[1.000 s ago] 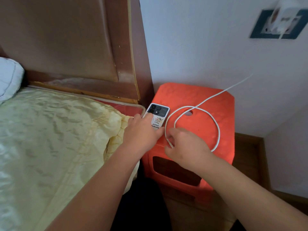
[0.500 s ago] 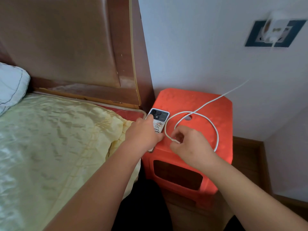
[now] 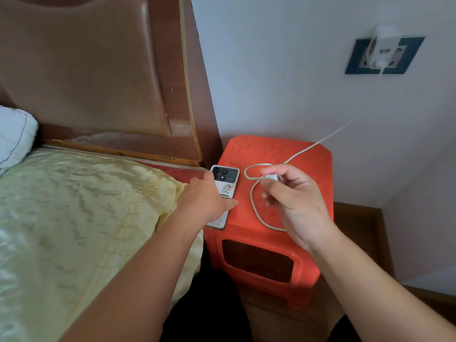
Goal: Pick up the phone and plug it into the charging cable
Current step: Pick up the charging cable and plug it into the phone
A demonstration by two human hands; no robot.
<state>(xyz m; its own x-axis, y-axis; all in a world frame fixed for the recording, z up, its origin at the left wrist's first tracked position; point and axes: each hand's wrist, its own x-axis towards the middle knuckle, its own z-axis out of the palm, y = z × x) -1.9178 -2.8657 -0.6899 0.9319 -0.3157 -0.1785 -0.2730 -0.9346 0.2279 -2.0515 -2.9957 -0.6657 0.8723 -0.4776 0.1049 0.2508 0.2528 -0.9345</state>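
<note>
A white phone (image 3: 225, 181) with a cartoon case lies face down along the left edge of the red plastic stool (image 3: 276, 149). My left hand (image 3: 206, 201) lies over its lower half, fingers wrapped around its sides. My right hand (image 3: 293, 201) is raised a little above the stool and pinches the plug end of the white charging cable (image 3: 251, 201) between thumb and fingers. The cable loops on the stool top and runs up to the right toward the white charger (image 3: 381, 46) in the wall socket.
A bed with a pale yellow cover (image 3: 74, 213) lies to the left, touching the stool. A brown padded headboard (image 3: 98, 70) stands behind it, and a white pillow (image 3: 14, 137) is at far left. White walls form a corner at the right, above wooden flooring (image 3: 357, 228).
My right hand has lifted the cable's plug end off the stool and turned it up, tightening the loop. My left hand has stayed on the phone.
</note>
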